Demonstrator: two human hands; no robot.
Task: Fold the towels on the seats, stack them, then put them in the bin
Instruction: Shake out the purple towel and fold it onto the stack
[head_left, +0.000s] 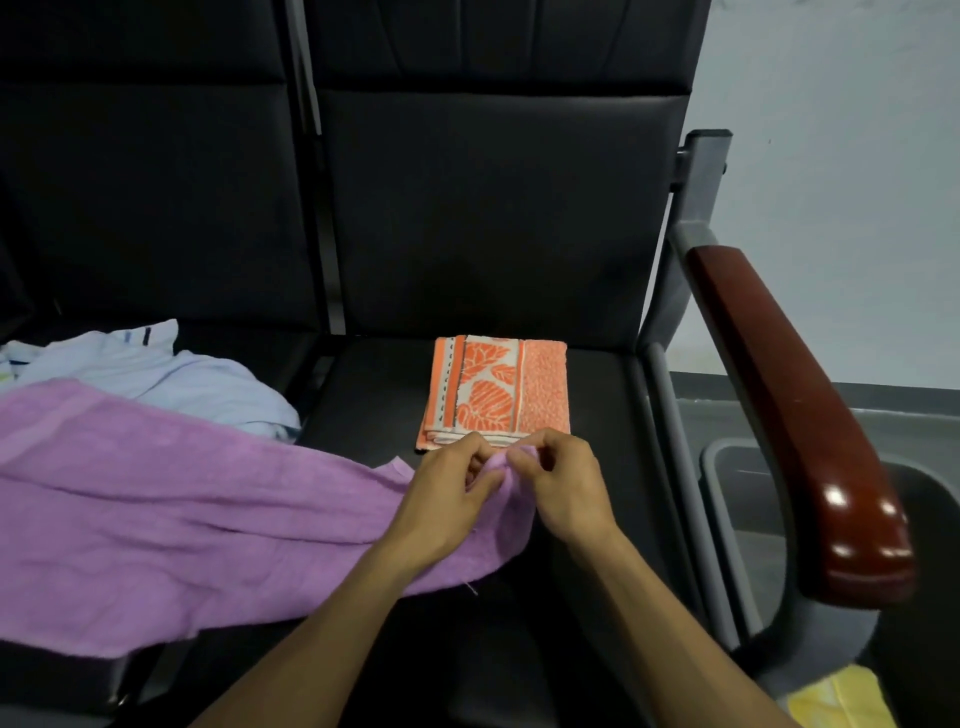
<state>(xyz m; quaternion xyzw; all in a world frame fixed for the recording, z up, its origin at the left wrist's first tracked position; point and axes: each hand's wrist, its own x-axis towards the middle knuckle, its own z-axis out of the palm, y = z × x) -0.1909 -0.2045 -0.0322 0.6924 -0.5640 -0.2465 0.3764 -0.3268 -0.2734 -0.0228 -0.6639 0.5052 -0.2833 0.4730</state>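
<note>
A purple towel (156, 499) lies spread across the left seat and onto the right seat (613, 415). My left hand (447, 493) and my right hand (561, 483) both pinch its right corner, close together. Just behind my hands a folded orange leaf-patterned towel (498, 389) lies flat on the right seat. A crumpled pale blue towel (171, 374) sits on the left seat behind the purple one. A grey bin (727, 467) stands on the floor to the right, partly hidden by the armrest.
A dark red wooden armrest (795, 415) on a grey frame borders the right seat. Black seat backs (493, 208) rise behind. A yellow cloth (841, 701) shows at the bottom right, below the armrest.
</note>
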